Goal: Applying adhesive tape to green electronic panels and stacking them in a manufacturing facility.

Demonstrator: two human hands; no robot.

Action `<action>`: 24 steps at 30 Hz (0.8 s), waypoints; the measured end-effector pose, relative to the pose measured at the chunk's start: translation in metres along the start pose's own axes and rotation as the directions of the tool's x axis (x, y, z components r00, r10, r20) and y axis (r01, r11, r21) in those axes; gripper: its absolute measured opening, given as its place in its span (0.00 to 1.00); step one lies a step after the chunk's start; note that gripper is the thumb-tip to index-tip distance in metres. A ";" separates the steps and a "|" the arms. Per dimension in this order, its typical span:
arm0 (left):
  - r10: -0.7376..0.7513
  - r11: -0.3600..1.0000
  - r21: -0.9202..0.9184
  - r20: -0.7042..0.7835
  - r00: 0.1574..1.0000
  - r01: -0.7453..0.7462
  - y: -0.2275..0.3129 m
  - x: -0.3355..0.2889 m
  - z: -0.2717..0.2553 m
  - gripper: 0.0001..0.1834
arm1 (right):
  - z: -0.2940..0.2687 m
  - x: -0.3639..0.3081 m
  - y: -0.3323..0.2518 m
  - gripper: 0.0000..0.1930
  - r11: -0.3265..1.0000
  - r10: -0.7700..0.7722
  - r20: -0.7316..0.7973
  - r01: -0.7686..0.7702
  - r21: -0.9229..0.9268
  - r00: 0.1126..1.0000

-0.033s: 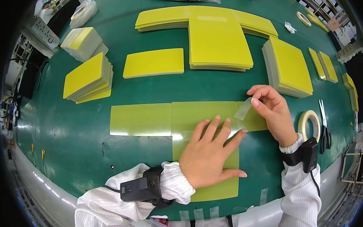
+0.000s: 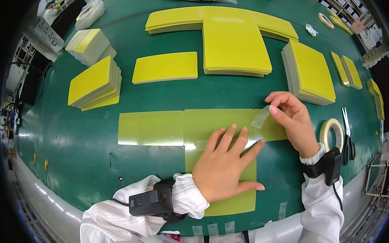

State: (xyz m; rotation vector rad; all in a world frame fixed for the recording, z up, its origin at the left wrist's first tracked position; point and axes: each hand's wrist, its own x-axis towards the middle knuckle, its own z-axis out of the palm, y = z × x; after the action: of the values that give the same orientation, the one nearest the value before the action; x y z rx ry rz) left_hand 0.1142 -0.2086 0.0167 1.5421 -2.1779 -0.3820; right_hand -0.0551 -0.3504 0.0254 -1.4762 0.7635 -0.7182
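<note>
Thin translucent yellow-green sheets (image 2: 151, 129) lie in a T shape on the green table, edges meeting. My left hand (image 2: 225, 164) rests flat across the middle of the T, its fingers spread over the seam below the crossbar. Between the thumb and index finger of my right hand (image 2: 291, 118) is a short strip of clear tape (image 2: 260, 117). It hangs at a slant over the joint between the centre sheet and the right-hand sheet. Whether its lower end touches the sheets I cannot tell. Black devices are strapped round both my wrists.
Beyond the sheets stand a T-shaped yellow stack (image 2: 234, 44), a low stack (image 2: 165, 67), a left stack (image 2: 93, 85) and a tall right stack (image 2: 308, 69). A tape roll (image 2: 331, 134) and scissors (image 2: 347, 140) lie right of my hand. Cut tape strips (image 2: 213, 229) hang along the near edge.
</note>
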 end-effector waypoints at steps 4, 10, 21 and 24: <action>0.030 0.999 0.024 0.003 1.000 -0.030 0.000 -0.002 -0.001 0.42 | -0.002 0.003 -0.004 0.04 0.998 0.057 0.051 -0.059 0.036 0.997; 0.029 0.999 0.032 0.015 0.999 -0.029 0.000 -0.002 0.000 0.43 | -0.005 0.005 -0.007 0.04 0.993 0.104 0.117 -0.109 0.042 0.988; 0.009 0.999 0.046 0.000 1.000 -0.009 0.000 -0.001 0.001 0.46 | -0.007 0.005 -0.006 0.04 0.997 0.080 0.128 -0.080 -0.006 0.989; 0.014 0.999 0.042 0.001 1.000 -0.014 0.001 -0.001 0.001 0.46 | -0.011 0.005 -0.007 0.04 0.994 0.103 0.095 -0.105 0.020 0.990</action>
State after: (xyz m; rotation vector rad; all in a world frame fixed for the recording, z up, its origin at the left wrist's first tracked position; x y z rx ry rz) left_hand 0.1131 -0.2077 0.0165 1.5487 -2.2088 -0.3340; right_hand -0.0609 -0.3606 0.0330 -1.4260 0.7513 -0.5741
